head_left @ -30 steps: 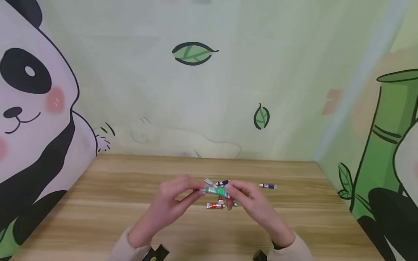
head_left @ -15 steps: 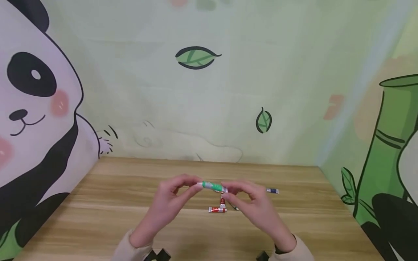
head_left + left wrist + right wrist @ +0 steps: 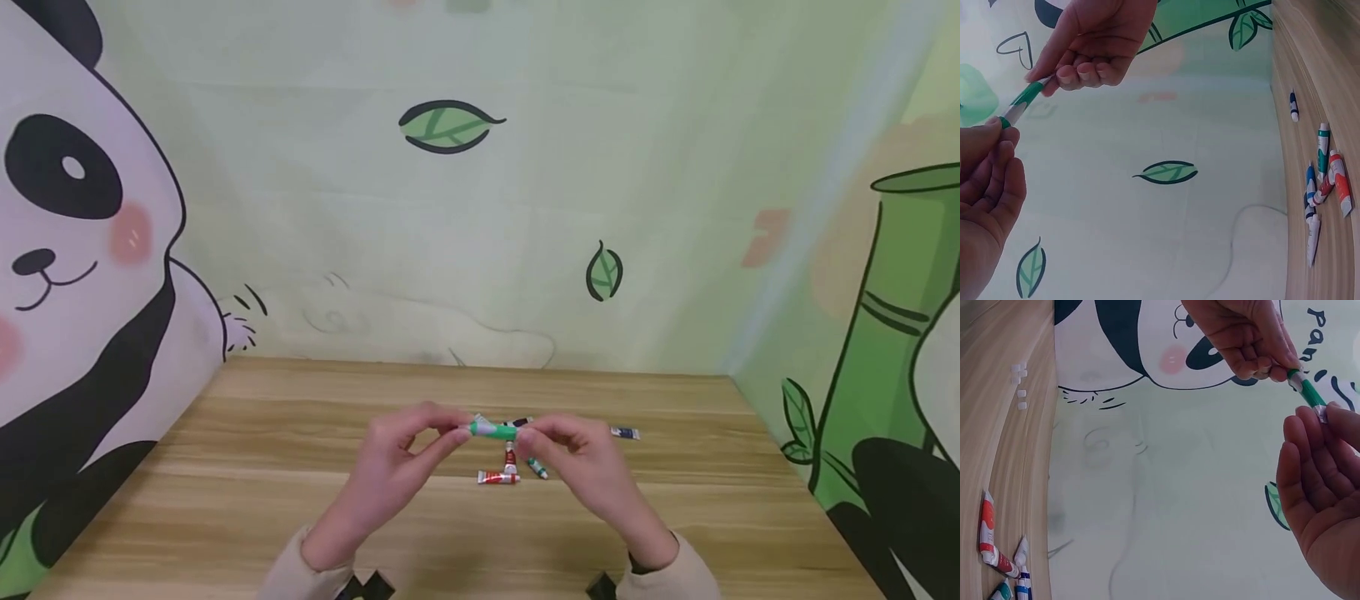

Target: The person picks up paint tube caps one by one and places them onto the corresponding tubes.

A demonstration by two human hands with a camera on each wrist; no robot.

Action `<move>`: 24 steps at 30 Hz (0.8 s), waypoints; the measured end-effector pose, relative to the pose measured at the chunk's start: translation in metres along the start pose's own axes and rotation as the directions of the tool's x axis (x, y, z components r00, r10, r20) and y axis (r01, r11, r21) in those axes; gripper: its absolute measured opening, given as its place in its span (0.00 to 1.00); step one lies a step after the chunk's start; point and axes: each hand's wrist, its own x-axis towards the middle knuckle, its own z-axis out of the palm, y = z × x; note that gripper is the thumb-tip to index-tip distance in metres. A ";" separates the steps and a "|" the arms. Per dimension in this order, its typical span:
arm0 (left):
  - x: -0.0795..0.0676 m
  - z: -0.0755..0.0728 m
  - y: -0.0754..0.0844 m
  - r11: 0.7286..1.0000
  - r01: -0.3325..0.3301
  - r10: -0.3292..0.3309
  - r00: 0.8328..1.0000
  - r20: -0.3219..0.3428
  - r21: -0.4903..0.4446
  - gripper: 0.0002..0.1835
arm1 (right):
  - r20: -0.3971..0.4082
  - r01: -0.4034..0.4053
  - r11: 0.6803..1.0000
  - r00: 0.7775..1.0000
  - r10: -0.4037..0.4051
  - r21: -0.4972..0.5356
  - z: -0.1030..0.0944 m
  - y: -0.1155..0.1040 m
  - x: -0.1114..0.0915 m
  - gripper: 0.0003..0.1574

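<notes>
Both hands hold a small green and white paint tube (image 3: 495, 430) above the table. My left hand (image 3: 393, 475) pinches its left end between thumb and fingers; the fingertips cover that end. At the other end, the thumb and fingers of my right hand (image 3: 592, 475) pinch the flat silver tail (image 3: 1320, 414). In the left wrist view the tube (image 3: 1022, 103) slants between both hands. Behind and below lie other paint tubes: a red one (image 3: 497, 477), a darker red one (image 3: 511, 458), a green one (image 3: 537, 468) and a dark blue one (image 3: 517, 422).
A separate blue tube (image 3: 625, 433) lies to the right on the wooden table (image 3: 375, 517). A white tube (image 3: 1314, 240) and a blue tube (image 3: 1310, 178) touch the pile. Small white squares (image 3: 1020, 378) show on the wood. A printed cloth (image 3: 487, 217) hangs behind.
The green tube rises slightly and comes back down, and its printed side has turned. Both hands keep their hold on its ends. The tubes on the table stay put.
</notes>
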 end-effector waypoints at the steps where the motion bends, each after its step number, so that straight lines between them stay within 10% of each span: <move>1: -0.001 0.001 0.000 1.000 -0.008 0.008 1.000 0.000 0.003 0.11 | 0.004 -0.029 1.000 1.000 0.029 0.012 0.000 0.000 0.000 0.08; 10: 0.002 0.008 -0.004 0.998 -0.060 0.061 0.998 -0.023 0.033 0.11 | -0.012 -0.168 0.984 0.986 0.169 0.066 -0.003 -0.002 0.004 0.15; 15: 0.007 0.013 -0.007 0.988 0.155 -0.155 0.988 -0.010 -0.021 0.07 | -0.088 -0.237 0.968 0.966 0.245 0.085 -0.005 0.000 0.008 0.17; 19: 0.014 0.017 -0.009 0.931 0.356 -0.354 0.934 0.037 -0.084 0.09 | -0.138 -0.247 0.962 0.955 0.262 0.119 -0.008 0.004 0.011 0.17; 24: 0.023 0.022 -0.014 0.883 0.460 -0.454 0.888 0.081 -0.095 0.12 | -0.179 -0.250 0.959 0.946 0.271 0.134 -0.016 0.009 0.014 0.16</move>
